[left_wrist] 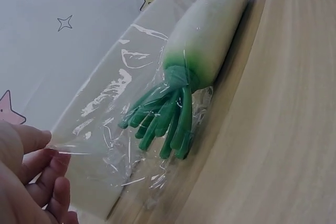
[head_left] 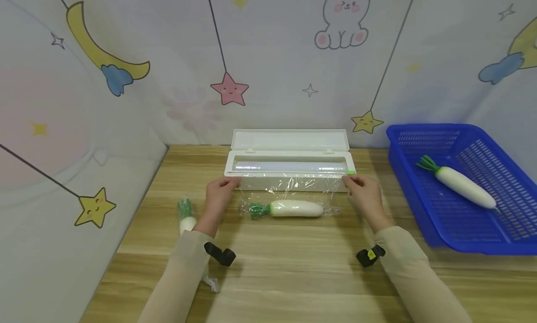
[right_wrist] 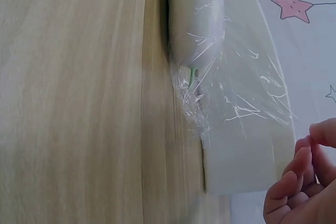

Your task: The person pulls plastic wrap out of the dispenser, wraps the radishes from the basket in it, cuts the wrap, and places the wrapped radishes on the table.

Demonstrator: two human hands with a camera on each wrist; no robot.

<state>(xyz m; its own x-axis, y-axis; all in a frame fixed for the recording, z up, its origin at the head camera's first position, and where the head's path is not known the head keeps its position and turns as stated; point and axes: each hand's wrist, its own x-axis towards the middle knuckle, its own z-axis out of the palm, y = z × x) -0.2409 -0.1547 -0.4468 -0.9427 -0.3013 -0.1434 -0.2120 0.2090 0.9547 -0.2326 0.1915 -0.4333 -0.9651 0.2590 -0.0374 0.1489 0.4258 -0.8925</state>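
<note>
A white radish point(head_left: 297, 208) with green leaf stalks point(left_wrist: 167, 116) lies crosswise before the white cling film dispenser point(head_left: 289, 183), and clear cling film point(head_left: 289, 185) stretches from the dispenser down over it. My left hand point(head_left: 219, 197) pinches the film's left edge between thumb and finger, as the left wrist view shows. At the other end, my right hand point(head_left: 366, 197) pinches with thumb and forefinger at the film's right edge. The dispenser's lid point(head_left: 289, 140) is raised, with the film roll point(head_left: 289, 166) visible inside. Film gathers in wrinkles around the radish's tip point(right_wrist: 193, 74).
Partly behind my left forearm lies another radish point(head_left: 187, 225), apparently wrapped in film. A blue plastic basket point(head_left: 413, 197) at the right holds an unwrapped radish point(head_left: 465, 187). A printed cloth point(head_left: 285, 57) hangs behind the wooden table point(head_left: 293, 276).
</note>
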